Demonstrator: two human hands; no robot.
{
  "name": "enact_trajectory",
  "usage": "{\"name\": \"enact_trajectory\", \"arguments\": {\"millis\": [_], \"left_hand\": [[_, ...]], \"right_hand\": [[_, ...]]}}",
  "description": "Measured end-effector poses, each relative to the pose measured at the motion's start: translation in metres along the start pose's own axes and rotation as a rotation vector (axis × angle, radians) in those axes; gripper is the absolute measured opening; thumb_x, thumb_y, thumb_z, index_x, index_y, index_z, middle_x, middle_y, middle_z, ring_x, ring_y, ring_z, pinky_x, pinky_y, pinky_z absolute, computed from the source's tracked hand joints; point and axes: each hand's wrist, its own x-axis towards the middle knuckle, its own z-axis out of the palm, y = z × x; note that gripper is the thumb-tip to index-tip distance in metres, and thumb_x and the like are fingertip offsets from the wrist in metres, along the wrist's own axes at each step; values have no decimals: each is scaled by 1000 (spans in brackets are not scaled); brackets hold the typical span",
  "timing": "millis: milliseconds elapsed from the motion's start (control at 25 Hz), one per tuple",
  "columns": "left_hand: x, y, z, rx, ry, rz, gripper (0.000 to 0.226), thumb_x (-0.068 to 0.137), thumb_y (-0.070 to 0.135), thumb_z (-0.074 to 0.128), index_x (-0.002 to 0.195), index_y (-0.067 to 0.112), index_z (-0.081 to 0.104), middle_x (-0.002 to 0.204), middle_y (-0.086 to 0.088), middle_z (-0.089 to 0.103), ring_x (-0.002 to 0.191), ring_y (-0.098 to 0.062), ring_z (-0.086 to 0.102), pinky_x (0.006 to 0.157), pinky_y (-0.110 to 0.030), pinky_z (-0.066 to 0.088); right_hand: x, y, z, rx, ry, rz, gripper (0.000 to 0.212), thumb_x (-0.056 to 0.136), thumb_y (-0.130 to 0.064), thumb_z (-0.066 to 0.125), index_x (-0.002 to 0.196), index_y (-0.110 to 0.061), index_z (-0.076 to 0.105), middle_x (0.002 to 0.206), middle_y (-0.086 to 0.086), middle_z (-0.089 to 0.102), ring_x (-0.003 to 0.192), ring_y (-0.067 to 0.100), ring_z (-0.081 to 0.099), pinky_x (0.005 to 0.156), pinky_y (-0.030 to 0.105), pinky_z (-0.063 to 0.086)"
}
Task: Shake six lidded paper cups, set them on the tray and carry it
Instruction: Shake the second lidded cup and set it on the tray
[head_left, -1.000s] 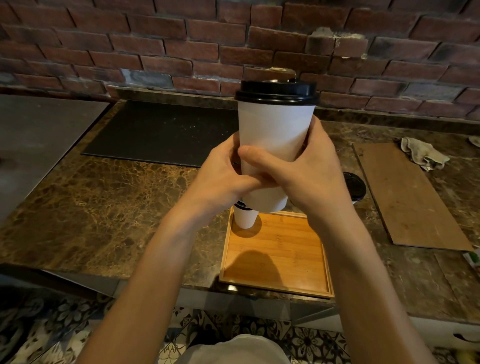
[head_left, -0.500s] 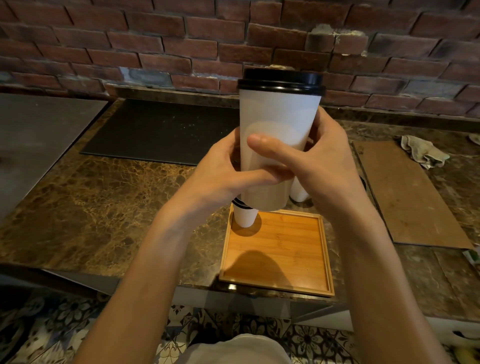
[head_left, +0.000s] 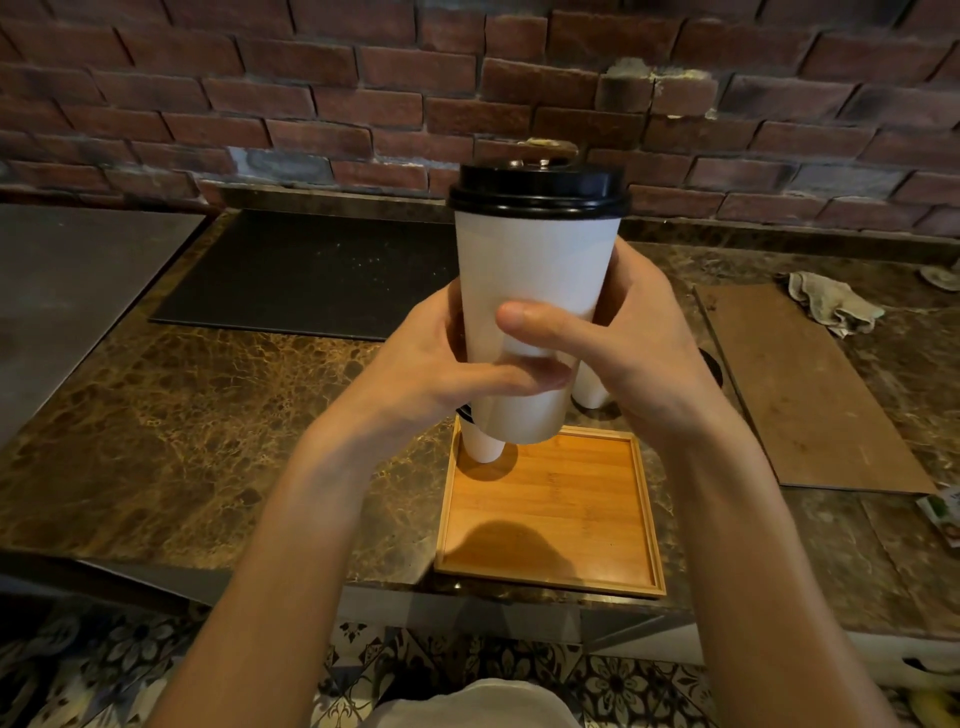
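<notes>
A tall white paper cup (head_left: 535, 270) with a black lid is held upright in the air above the far end of the wooden tray (head_left: 550, 519). My left hand (head_left: 431, 374) grips its lower left side and my right hand (head_left: 628, 353) wraps its right side, thumb across the front. Another white cup (head_left: 480, 441) stands on the tray's far left corner, mostly hidden behind my hands. The base of a further cup (head_left: 589, 389) shows on the counter behind the tray, and a black lid edge (head_left: 712, 364) peeks out past my right hand.
The tray lies at the front edge of a brown marble counter (head_left: 208, 415). A black mat (head_left: 311, 270) lies at the back left, a wooden board (head_left: 800, 389) to the right with a crumpled cloth (head_left: 831, 301) beyond it. A brick wall (head_left: 363, 104) closes the back.
The held cup has bobbed up and then slightly down and left while both hands keep their grip; my right thumb has shifted across the cup's front.
</notes>
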Motion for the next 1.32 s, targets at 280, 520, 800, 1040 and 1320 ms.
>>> {"name": "enact_trajectory", "arguments": {"millis": [280, 520, 800, 1040, 1320], "left_hand": [[0, -7, -1, 41, 120, 13, 61, 58, 29, 78, 113, 32, 53, 102, 19, 67, 103, -4, 63, 73, -13, 52], [0, -11, -1, 86, 177, 2, 60, 57, 23, 80, 109, 37, 52, 99, 26, 66, 98, 2, 64, 70, -11, 51], [1, -9, 0, 90, 158, 13, 59, 61, 23, 80, 110, 36, 52, 102, 25, 66, 100, 1, 63, 72, -12, 52], [3, -2, -2, 68, 83, 9, 50, 67, 31, 78, 111, 33, 55, 100, 21, 67, 100, -1, 63, 70, -12, 51], [4, -2, 1, 7, -22, 1, 56, 68, 26, 76, 119, 26, 54, 107, 13, 66, 105, -11, 63, 76, -17, 52]], "right_hand": [[-2, -6, 7, -151, 61, 1, 68, 69, -44, 81, 127, -28, 48, 113, -16, 59, 104, 3, 59, 83, 29, 58], [-5, -4, 16, -218, 163, 40, 84, 65, -49, 79, 137, -24, 44, 121, -10, 57, 109, 6, 56, 87, 32, 56], [-3, -3, 20, -220, 218, 37, 80, 65, -52, 81, 132, -27, 46, 117, -13, 57, 106, 6, 57, 85, 32, 57], [3, -3, 4, 9, 112, 44, 57, 68, -38, 84, 116, -32, 54, 104, -13, 64, 96, 0, 64, 72, 18, 56], [3, 1, -7, 81, -51, 50, 55, 69, -31, 77, 119, -28, 55, 104, -12, 67, 102, 10, 66, 76, 23, 55]]}}
